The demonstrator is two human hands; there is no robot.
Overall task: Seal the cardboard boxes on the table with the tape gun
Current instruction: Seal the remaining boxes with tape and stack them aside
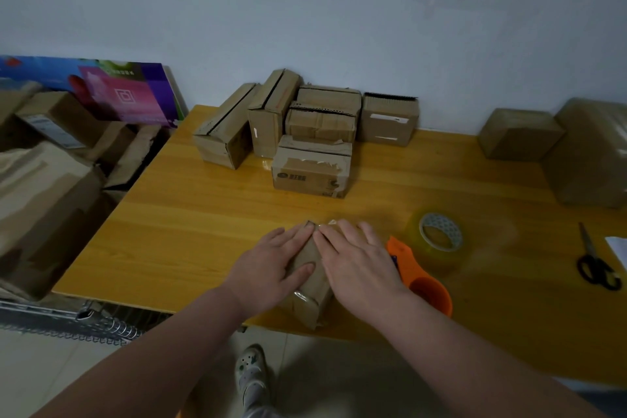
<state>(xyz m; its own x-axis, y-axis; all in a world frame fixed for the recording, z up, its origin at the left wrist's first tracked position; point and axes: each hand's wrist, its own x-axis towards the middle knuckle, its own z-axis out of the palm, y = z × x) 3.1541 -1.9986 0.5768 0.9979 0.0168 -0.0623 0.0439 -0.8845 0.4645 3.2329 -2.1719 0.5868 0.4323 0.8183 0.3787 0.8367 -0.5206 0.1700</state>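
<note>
now left hand point(271, 265), right hand point(358, 265) press one box point(312, 290); six boxes point(310, 168) behind.

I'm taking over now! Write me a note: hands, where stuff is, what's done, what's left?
Both open: left hand and right hand press flat on the small box at the table near edge.
The tape gun lies right of that box, unheld.
Done: shiny tape shows on this box's near end.
Left: the pile of boxes by the wall, some flaps gaping.
</note>
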